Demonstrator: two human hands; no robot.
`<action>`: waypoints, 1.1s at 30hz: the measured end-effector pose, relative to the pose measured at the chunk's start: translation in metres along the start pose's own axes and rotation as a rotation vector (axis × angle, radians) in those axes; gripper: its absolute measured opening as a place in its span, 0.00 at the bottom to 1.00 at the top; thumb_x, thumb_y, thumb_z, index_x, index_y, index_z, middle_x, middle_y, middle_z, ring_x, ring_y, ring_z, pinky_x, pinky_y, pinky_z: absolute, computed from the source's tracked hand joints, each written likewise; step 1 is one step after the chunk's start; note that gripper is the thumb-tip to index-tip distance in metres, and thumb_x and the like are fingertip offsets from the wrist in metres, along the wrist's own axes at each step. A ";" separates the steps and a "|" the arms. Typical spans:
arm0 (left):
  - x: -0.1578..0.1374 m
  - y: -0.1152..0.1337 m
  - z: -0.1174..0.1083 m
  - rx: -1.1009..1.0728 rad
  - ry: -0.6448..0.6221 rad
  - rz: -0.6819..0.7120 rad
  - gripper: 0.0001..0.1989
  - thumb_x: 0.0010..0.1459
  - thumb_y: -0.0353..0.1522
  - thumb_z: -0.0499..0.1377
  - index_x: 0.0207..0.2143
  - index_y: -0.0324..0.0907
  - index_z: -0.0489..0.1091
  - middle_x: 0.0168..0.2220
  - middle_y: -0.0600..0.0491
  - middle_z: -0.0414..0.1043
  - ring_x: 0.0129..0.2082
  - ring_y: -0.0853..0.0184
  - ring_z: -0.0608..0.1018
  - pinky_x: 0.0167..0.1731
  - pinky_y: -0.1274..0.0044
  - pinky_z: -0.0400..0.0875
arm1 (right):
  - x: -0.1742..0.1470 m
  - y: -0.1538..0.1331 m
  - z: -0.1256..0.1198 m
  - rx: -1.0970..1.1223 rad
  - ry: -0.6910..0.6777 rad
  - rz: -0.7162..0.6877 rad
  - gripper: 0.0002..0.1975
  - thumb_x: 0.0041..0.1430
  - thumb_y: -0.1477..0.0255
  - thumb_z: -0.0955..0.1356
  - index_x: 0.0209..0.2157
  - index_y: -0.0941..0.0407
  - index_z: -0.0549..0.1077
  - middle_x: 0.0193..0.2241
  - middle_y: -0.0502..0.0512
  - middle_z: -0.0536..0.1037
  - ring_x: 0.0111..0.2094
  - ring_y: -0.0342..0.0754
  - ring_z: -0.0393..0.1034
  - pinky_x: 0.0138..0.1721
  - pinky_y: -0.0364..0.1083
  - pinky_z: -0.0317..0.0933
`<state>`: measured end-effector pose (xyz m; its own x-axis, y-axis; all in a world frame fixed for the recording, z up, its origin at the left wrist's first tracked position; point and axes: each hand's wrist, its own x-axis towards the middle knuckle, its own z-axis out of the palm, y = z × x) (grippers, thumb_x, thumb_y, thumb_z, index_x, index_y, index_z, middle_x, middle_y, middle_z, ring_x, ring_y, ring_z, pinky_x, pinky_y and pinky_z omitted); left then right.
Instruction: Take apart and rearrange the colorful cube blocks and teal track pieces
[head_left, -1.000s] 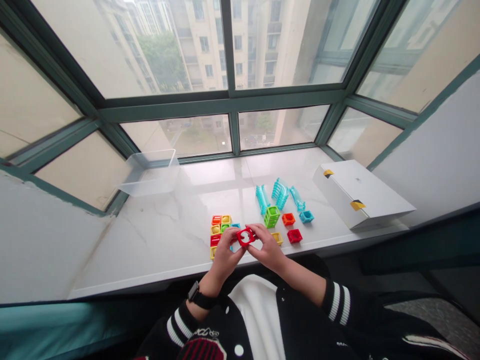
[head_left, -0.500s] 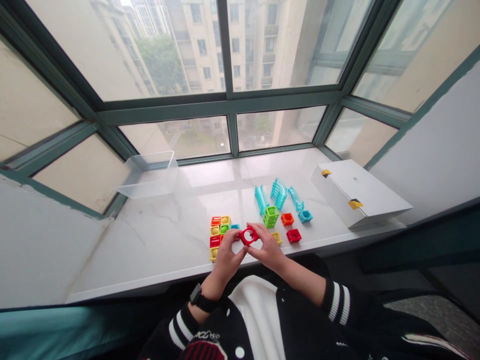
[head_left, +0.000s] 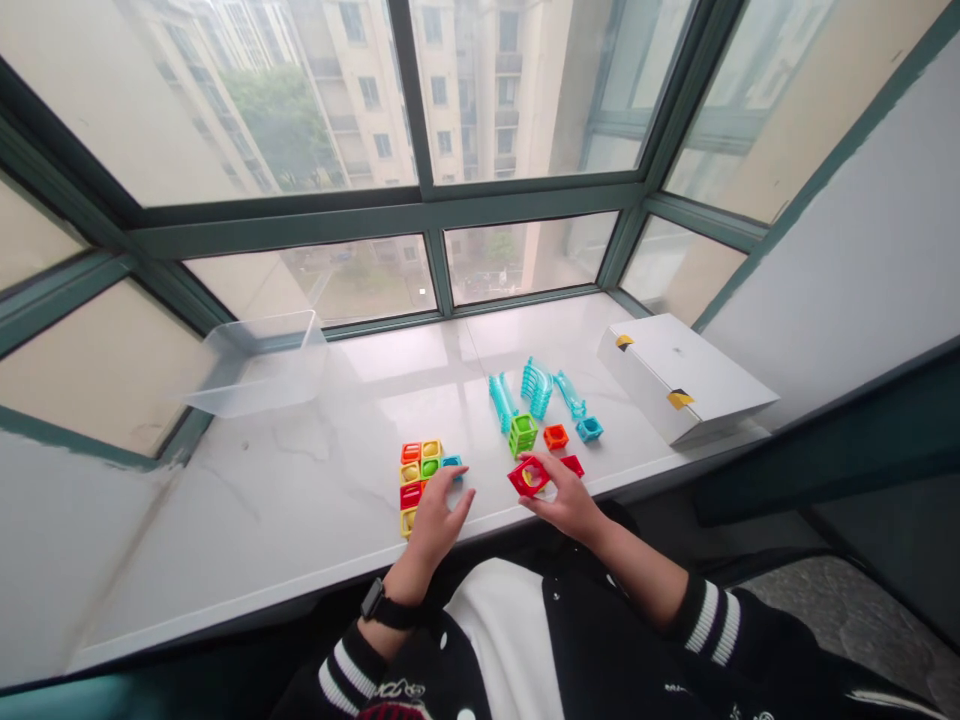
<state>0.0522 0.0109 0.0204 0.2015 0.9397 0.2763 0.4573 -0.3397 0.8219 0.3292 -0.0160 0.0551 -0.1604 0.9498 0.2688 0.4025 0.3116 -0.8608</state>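
My right hand [head_left: 564,497] pinches a red cube block [head_left: 524,478] with a round hole through it, held above the front of the sill. A yellow block shows partly through and behind that hole. Fingers apart and holding nothing, my left hand [head_left: 441,511] hovers at the right side of a grid of coloured blocks [head_left: 410,474], partly covering it. A blue block [head_left: 452,462] at the grid's edge is close to my left fingertips. Behind my right hand lie another red block [head_left: 573,466], an orange block [head_left: 556,436] and stacked green blocks [head_left: 523,434].
Clear turquoise track pieces [head_left: 537,388] stand behind the green blocks, with a blue block [head_left: 589,429] to their right. A white box [head_left: 686,375] sits at the right. A transparent plastic bin [head_left: 259,375] is at the left by the window.
My left hand has let go of the red block and moved left towards the grid. My right hand has carried the block to the right. The camera view has shifted.
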 end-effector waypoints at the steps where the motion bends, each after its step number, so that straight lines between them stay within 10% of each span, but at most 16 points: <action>1: 0.003 -0.007 -0.001 0.045 0.026 0.003 0.15 0.66 0.38 0.62 0.54 0.48 0.74 0.53 0.45 0.77 0.56 0.52 0.77 0.60 0.56 0.70 | -0.005 0.007 -0.009 -0.024 0.043 0.024 0.31 0.59 0.60 0.77 0.61 0.51 0.71 0.58 0.62 0.77 0.60 0.61 0.73 0.62 0.60 0.67; 10: 0.004 -0.052 0.006 0.390 0.075 0.039 0.14 0.64 0.39 0.62 0.51 0.49 0.77 0.60 0.42 0.71 0.64 0.43 0.69 0.66 0.47 0.57 | -0.033 0.077 -0.061 -0.262 0.326 0.239 0.33 0.58 0.53 0.75 0.61 0.53 0.73 0.58 0.65 0.78 0.59 0.64 0.73 0.63 0.64 0.65; 33: 0.002 -0.049 0.007 0.635 0.005 0.049 0.15 0.67 0.36 0.58 0.53 0.45 0.76 0.63 0.42 0.68 0.64 0.45 0.69 0.64 0.53 0.64 | -0.029 0.139 -0.039 -0.187 0.204 0.355 0.30 0.51 0.54 0.76 0.52 0.52 0.73 0.50 0.61 0.78 0.53 0.62 0.74 0.58 0.61 0.68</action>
<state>0.0358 0.0294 -0.0227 0.2312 0.9223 0.3097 0.8725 -0.3374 0.3535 0.4251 0.0005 -0.0556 0.1908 0.9794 0.0666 0.5592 -0.0527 -0.8273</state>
